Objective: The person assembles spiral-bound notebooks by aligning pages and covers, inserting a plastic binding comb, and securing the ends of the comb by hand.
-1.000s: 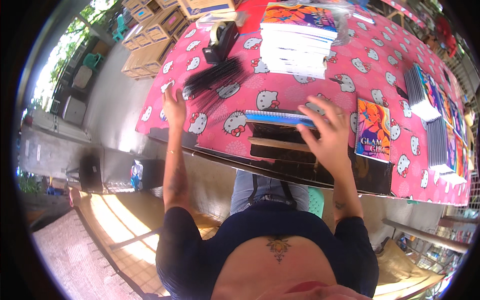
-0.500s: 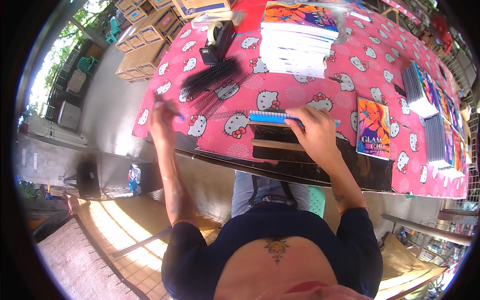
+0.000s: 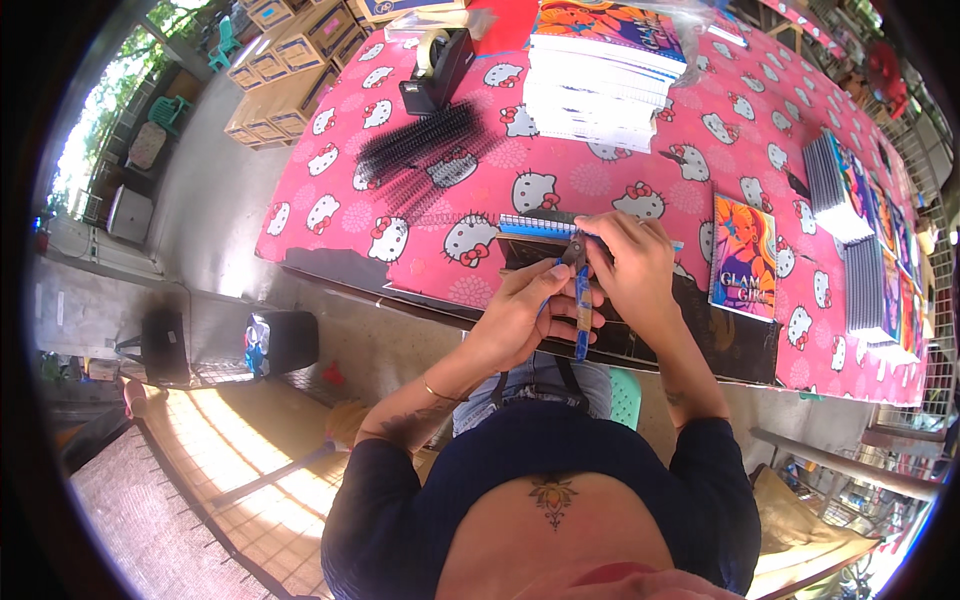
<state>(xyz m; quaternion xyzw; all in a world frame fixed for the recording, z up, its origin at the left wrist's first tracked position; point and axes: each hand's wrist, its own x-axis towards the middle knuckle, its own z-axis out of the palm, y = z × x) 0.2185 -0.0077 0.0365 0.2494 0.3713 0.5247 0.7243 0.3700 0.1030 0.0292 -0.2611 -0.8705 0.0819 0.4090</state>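
My left hand (image 3: 515, 315) is closed around blue-handled pliers (image 3: 582, 318), their jaws raised to the bound edge of a notebook (image 3: 538, 228). That notebook stands with its coil edge up against a dark block (image 3: 520, 256) at the table's near edge. My right hand (image 3: 640, 265) grips the notebook's right end, fingers bent over the edge and thumb close to the plier jaws. Whether the jaws bite on the wire is too small to tell. Left of the notebook lies a pile of loose black spiral coils (image 3: 420, 145).
A tall stack of notebooks (image 3: 590, 105) stands at the back, beside a black tape dispenser (image 3: 440, 75). One colourful notebook (image 3: 743, 258) lies to the right, with more stacked notebooks (image 3: 880, 285) beyond. Cardboard boxes (image 3: 285, 100) are piled past the table's far left.
My left hand has swung in from the left side of the table to the notebook's coil edge, bringing the pliers. My right hand remains at the notebook, its fingers slightly shifted.
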